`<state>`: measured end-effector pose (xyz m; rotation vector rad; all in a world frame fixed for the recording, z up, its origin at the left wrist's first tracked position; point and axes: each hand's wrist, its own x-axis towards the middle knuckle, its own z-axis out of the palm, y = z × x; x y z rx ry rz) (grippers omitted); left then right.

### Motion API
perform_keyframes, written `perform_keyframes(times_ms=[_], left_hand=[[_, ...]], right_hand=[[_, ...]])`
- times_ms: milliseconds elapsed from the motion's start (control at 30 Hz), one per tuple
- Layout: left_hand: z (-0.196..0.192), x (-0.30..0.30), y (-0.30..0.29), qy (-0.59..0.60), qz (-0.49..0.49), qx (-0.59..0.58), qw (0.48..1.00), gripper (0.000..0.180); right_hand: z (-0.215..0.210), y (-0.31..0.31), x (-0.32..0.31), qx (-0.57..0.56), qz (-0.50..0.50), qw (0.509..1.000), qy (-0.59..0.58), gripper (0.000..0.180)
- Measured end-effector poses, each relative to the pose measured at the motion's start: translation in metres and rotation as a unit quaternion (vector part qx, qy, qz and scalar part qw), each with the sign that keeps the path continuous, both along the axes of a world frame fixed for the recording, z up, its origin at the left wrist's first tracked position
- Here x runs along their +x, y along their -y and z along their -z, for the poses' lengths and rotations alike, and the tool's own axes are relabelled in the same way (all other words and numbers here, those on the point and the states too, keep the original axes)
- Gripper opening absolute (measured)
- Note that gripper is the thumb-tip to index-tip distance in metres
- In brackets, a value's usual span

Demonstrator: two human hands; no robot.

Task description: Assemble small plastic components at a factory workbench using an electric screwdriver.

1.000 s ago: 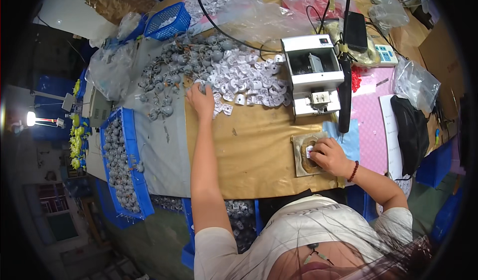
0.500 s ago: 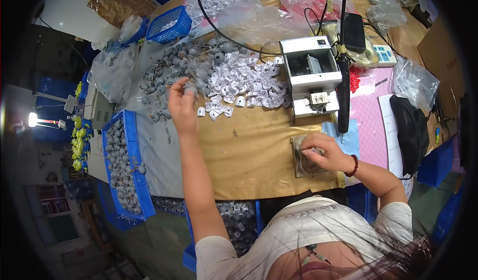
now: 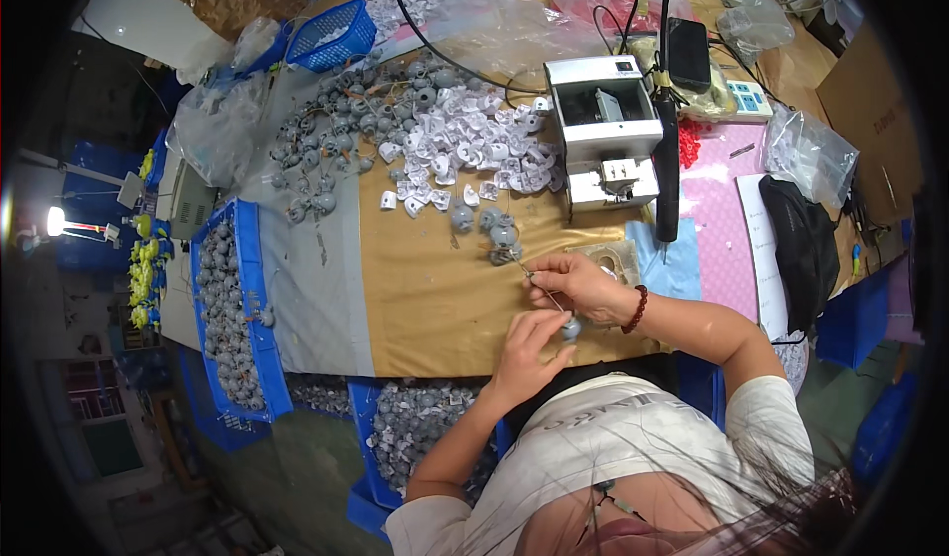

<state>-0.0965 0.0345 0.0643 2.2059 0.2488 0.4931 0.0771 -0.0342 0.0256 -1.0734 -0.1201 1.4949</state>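
Observation:
My left hand point(image 3: 527, 360) is closed near the table's front edge, its fingertips at a small grey ball-shaped part point(image 3: 570, 329) with a thin wire. Just beyond, my right hand point(image 3: 585, 287) pinches a thin wire running between that ball and a small cluster of grey balls point(image 3: 502, 235). Another grey ball point(image 3: 462, 218) lies left of the cluster. Behind my right hand is a square plate point(image 3: 625, 252), partly covered by it. White plastic caps point(image 3: 473, 146) lie heaped further back, beside a pile of wired grey balls point(image 3: 346, 126).
A white and grey bench machine point(image 3: 605, 126) stands behind my right hand, with a black upright bar point(image 3: 666, 180) beside it. A blue crate point(image 3: 273, 358) of grey balls is at the left. A blue basket point(image 3: 331, 37) sits at the back left; a black bag point(image 3: 796, 250) lies at the right.
My left hand has come from the grey pile to the front of the table, bringing a cluster of grey balls over. My right hand has moved left off the square plate to the wire.

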Motion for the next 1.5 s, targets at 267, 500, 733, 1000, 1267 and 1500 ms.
perform_keyframes(times_ms=[267, 500, 733, 1000, 1267, 1500], left_hand=[[0.036, 0.041, -0.078, -0.05, -0.179, 0.208, 0.96, 0.039], [0.038, 0.059, -0.132, -0.105, -0.053, 0.175, 0.978, 0.022], [0.016, 0.05, -0.139, -0.266, 0.065, -0.274, 0.922, 0.021], [0.044, 0.046, -0.148, -0.069, -0.139, -0.37, 0.916, 0.02], [0.004, 0.091, -0.129, -0.048, -0.132, -0.121, 0.983, 0.022], [0.018, 0.089, -0.192, -0.092, -0.292, 0.1, 0.947, 0.022]], right_hand=[[-0.012, 0.009, 0.01, -0.017, -0.061, 0.991, 0.118, 0.04], [-0.003, -0.003, 0.035, 0.047, -0.025, 0.883, 0.467, 0.033], [-0.013, -0.03, 0.033, 0.028, -0.094, 0.676, 0.73, 0.019], [-0.016, -0.017, 0.052, 0.041, -0.051, 0.538, 0.84, 0.025], [-0.039, -0.024, 0.031, 0.185, -0.013, 0.528, 0.829, 0.029], [-0.093, 0.004, 0.013, 0.231, 0.012, 0.664, 0.711, 0.018]])
